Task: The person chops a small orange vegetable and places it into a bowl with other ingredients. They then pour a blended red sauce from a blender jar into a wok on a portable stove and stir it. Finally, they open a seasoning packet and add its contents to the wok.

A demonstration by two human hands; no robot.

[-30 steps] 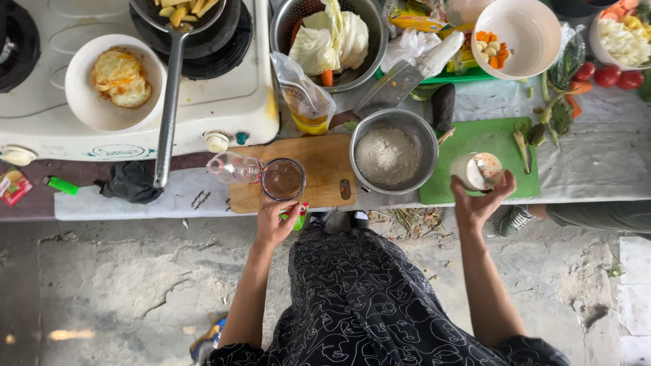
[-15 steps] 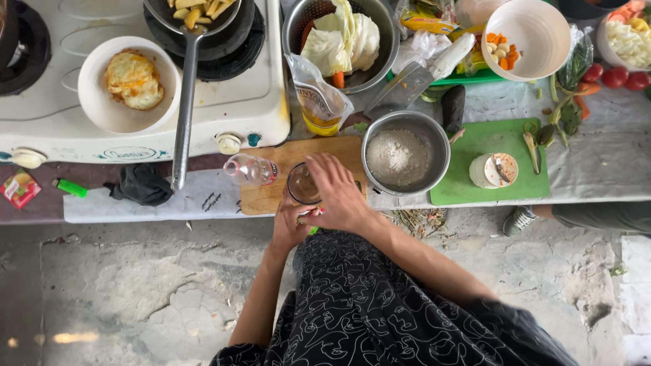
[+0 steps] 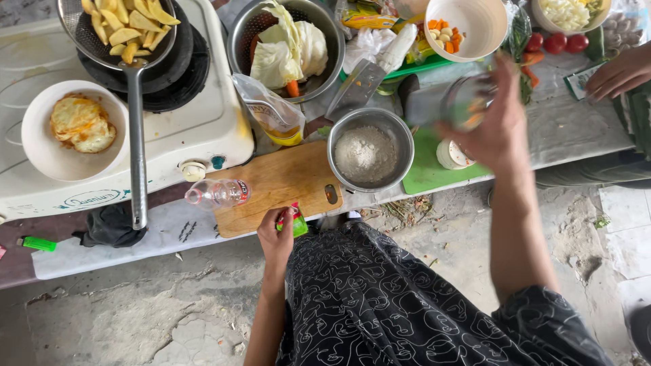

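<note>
My left hand (image 3: 277,236) rests at the near edge of the wooden cutting board (image 3: 278,179) and grips a small green and red packet (image 3: 293,221). My right hand (image 3: 498,129) is raised over the green cutting board (image 3: 424,177) and holds a small glass cup (image 3: 464,102), blurred by motion. A steel bowl of white flour (image 3: 369,150) stands between the two boards. A small clear plastic bottle (image 3: 218,193) lies on its side on the wooden board's left end. A small white tub (image 3: 451,156) sits below my right hand.
A white stove (image 3: 203,129) at left carries a strainer of potato slices (image 3: 122,27); beside it are a white bowl of fried pieces (image 3: 71,129), a cabbage colander (image 3: 285,41), an oil bag (image 3: 274,118) and a cleaver (image 3: 359,85). Another person's hand (image 3: 620,71) rests at top right.
My right hand left the white tub, took the glass cup off the wooden board and lifted it rightwards over the green board. My left hand stayed at the board's edge.
</note>
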